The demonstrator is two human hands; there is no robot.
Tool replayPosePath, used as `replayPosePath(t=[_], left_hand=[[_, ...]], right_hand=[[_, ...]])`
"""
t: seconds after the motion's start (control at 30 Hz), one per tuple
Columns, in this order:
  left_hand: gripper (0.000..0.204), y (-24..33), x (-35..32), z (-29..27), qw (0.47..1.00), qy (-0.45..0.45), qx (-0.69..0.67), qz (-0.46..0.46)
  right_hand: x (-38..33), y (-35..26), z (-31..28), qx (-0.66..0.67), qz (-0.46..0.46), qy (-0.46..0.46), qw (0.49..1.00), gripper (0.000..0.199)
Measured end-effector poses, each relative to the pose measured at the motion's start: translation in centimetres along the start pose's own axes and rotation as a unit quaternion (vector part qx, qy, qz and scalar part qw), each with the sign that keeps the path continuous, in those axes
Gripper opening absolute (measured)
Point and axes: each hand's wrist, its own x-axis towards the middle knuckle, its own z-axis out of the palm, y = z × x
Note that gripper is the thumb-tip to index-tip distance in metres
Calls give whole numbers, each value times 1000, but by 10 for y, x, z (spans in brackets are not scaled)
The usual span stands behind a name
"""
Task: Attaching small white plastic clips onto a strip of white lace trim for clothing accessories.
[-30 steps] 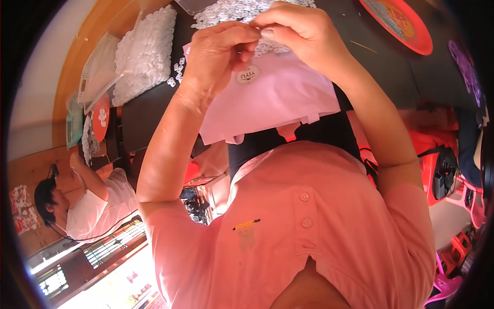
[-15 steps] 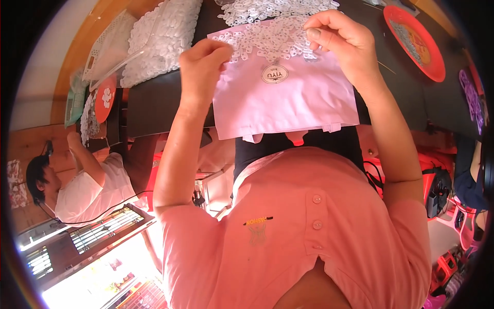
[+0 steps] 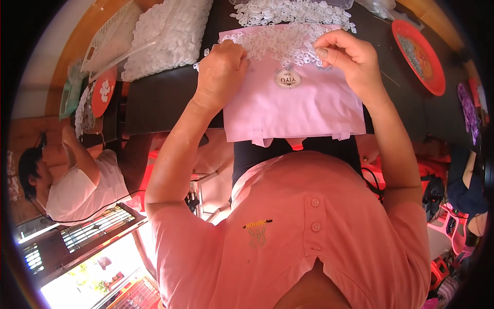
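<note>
A pink cloth bag (image 3: 293, 113) with a round printed badge lies flat on the dark table, its handles toward me. Across its far part spreads a loose layer of small white plastic pieces with holes (image 3: 278, 44). My left hand (image 3: 218, 72) is closed at the bag's left edge, its knuckles up; its fingertips are hidden, and so is anything in them. At the right side of the pieces, my right hand (image 3: 355, 59) has thumb and forefinger curled together in a pinch. Something small and pale shows just below these fingertips, too small to name.
A large clear bag of white pieces (image 3: 167, 41) stands at the far left, and another heap (image 3: 293, 11) lies behind the cloth. On the right is a red oval tray (image 3: 437, 77) with small grey parts. A person in white (image 3: 87, 190) sits at left near a red plate (image 3: 99, 110).
My left hand has moved slightly right and down, its back now turned up. The right hand stays near the same place, still pinched. The whole view has shifted a little.
</note>
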Motion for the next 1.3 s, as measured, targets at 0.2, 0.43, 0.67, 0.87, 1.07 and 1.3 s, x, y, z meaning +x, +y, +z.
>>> replayPosePath(t=[0.2, 0.43, 0.67, 0.87, 1.07, 1.3], left_hand=[[9, -1, 1, 1, 984, -21, -145, -97], [8, 55, 36, -14, 706, -38, -645, -291], [10, 71, 55, -5, 622, -11, -735, -270], [12, 66, 60, -1, 652, -22, -717, -246], [12, 63, 57, 5, 715, -14, -652, -253], [11, 59, 54, 12, 697, 25, -647, -307]], right_hand=[[2, 4, 0, -11, -3, 1, 1000, 7], [8, -4, 5, 65, 38, 31, 997, 7], [34, -36, 21, 112, 47, 74, 990, 5], [41, -23, 24, 45, -2, 88, 995, 4], [40, -4, 25, -73, -53, 96, 991, 5], [42, 4, 29, -48, -49, 110, 992, 8]])
